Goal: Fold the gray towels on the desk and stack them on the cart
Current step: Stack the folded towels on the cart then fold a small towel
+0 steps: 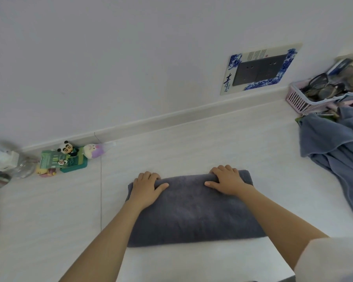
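A dark gray towel lies folded into a wide rectangle on the white desk, right in front of me. My left hand is on its far left corner and my right hand on its far right corner. On both hands the fingers curl over the towel's far folded edge while the thumbs lie on top. A loose heap of blue-gray towels lies crumpled at the right side of the desk. No cart is in view.
A pink basket holding glasses and small items stands at the back right against the wall. Small toy figures and a clear bottle sit at the back left. A dark wall socket panel is above the desk.
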The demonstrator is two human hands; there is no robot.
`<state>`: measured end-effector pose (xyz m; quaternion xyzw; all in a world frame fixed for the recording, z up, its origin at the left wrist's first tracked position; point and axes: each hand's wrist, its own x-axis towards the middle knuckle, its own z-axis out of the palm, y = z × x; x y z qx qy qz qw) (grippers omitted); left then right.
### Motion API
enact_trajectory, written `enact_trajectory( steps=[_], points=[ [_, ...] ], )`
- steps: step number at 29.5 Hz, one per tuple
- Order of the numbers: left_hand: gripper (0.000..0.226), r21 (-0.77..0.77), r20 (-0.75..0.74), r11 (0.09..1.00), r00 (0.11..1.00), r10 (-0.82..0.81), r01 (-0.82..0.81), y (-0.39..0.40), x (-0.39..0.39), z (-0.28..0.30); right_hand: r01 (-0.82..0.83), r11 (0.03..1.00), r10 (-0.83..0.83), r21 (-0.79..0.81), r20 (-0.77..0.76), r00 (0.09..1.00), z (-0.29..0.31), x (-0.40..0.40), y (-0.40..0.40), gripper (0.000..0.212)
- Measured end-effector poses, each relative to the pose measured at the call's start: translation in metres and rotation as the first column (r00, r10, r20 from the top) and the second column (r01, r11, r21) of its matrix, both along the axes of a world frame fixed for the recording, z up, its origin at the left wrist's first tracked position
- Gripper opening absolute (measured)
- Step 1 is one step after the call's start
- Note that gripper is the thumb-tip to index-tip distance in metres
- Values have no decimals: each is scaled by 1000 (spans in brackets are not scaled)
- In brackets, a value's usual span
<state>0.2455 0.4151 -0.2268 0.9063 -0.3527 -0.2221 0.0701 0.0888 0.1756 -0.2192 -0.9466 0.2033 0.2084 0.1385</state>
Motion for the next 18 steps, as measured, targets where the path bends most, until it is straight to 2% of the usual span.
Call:
enact_trajectory(
  steps=[6,9,12,14,16,18],
  points=[
    [41,83,32,995,998,-62,59,-4,-4,0,-9,998,14,69,-62,998,0,1,-4,36],
    [39,51,-63,997,996,-59,62,-5,2,13,1,981,13,192,-70,997,12,3,-8,37],
    [37,-9,-177,1000,984,28,-30,-5,20,36,21,951,-37,310,45,998,39,9,-16,34],
    [35,-78,-76,997,997,11,-17,-6,34,61,7,954,-62,300,175,983,66,17,-20,32],
    [32,-179,140,983,990,-11,36,-9,42,92,-12,968,-69,249,314,947,92,24,-23,28],
    [31,-294,359,945,933,-29,142,-9,44,119,-45,990,-23,133,470,882,111,28,-24,25]
  ],
)
